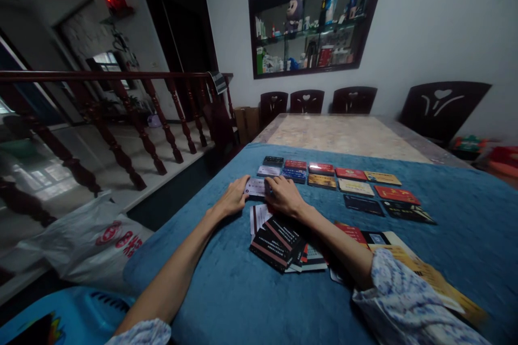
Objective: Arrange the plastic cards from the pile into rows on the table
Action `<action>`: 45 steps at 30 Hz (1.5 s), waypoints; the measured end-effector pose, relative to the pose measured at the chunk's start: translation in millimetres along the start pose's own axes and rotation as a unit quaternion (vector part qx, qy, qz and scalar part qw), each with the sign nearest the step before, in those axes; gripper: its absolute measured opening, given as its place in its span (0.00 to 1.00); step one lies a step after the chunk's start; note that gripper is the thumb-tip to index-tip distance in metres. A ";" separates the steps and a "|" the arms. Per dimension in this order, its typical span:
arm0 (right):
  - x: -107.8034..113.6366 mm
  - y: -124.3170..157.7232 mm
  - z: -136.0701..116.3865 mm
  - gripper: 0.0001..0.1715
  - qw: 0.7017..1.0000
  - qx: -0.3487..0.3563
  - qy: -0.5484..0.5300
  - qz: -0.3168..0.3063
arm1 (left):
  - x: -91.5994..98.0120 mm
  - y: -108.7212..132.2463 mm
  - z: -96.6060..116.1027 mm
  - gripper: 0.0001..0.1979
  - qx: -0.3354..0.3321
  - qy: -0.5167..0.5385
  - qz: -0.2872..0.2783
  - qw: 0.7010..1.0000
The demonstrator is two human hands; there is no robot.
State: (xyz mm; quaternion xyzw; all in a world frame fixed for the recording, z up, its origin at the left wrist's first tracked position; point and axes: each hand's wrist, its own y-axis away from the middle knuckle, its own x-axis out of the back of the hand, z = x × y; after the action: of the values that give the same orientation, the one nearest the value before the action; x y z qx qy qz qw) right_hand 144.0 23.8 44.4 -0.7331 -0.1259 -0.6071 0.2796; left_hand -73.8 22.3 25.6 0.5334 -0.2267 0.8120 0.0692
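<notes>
My left hand (231,198) pinches the left edge of a pale lilac card (256,187). On the card's right edge, the fingers of my right hand (286,195) are closed. Just beyond the hands, another pale card (268,171) lies below a dark card (273,161). Under my right wrist spreads a loose heap of black cards (277,242) with stripes, mixed with white ones. A red card (351,232) and yellow cards (429,269) lie partly hidden beneath my right forearm.
Rows of cards, among them a red card (399,194) and a black card (408,212), lie on the blue cloth (218,291). Dark chairs (445,110) stand around the table. At left are a railing (121,75), a plastic bag (93,242) and a blue plastic seat (68,312).
</notes>
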 end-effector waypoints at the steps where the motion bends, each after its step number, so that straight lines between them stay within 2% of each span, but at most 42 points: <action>1: 1.4 0.3 0.0 0.28 1.000 -0.002 0.002 0.000 | 0.4 -1.5 0.8 0.29 0.001 -0.004 -0.005 1.000; 12: 7.4 -2.0 5.6 0.25 0.998 -0.016 0.054 -0.002 | 14.8 -18.1 5.9 0.24 -0.023 -0.048 -0.049 0.997; 18: 18.3 -16.3 11.6 0.27 0.996 -0.019 0.081 -0.039 | 18.6 -37.4 1.6 0.22 -0.022 -0.058 -0.079 0.995; 24: 25.6 -33.9 18.9 0.26 0.993 -0.019 0.098 -0.058 | 16.2 -62.7 -6.1 0.21 -0.020 -0.073 -0.099 0.992; 32: 22.2 -57.3 35.3 0.26 0.991 -0.035 0.104 -0.073 | 12.5 -90.2 -7.4 0.21 0.014 -0.101 -0.124 0.987; 45: 19.1 -77.6 53.0 0.28 0.985 -0.055 0.104 -0.125 | -4.4 -128.4 -24.2 0.18 -0.037 -0.069 -0.132 0.988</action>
State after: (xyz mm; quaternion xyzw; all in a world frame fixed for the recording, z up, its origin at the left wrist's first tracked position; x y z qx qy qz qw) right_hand 151.2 113.6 77.0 -0.6585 -0.1525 -0.7165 0.1725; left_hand -46.7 147.6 51.4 0.6106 -0.1881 0.7481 0.1793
